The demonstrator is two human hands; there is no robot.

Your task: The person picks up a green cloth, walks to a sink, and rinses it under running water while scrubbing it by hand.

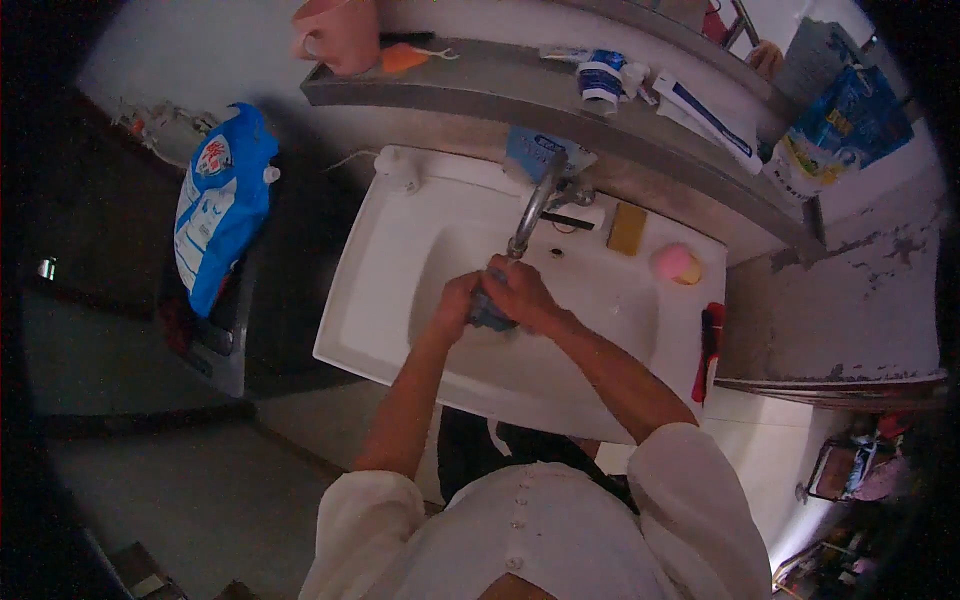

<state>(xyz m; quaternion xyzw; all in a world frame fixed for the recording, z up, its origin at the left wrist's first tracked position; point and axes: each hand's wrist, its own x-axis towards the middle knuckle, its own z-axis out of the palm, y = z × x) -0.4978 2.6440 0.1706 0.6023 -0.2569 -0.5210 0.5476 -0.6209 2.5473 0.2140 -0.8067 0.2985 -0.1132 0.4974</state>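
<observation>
Hands meet at frame centre under the faucet (pixel 535 205): left hand (pixel 456 303) and right hand (pixel 520 293) both clench a blue-grey cloth (pixel 490 312) over the white sink (pixel 400 250). Washing looks mid-way; wringing seems left.

A pink cup (pixel 340 35) sits on the grey shelf (pixel 520 85), well apart from some tubes (pixel 690 105). A blue and white bag (pixel 222 205) lies left of the sink. A pink sponge (pixel 676 264) and a yellow bar (pixel 627 228) rest near the back of the sink rim.
</observation>
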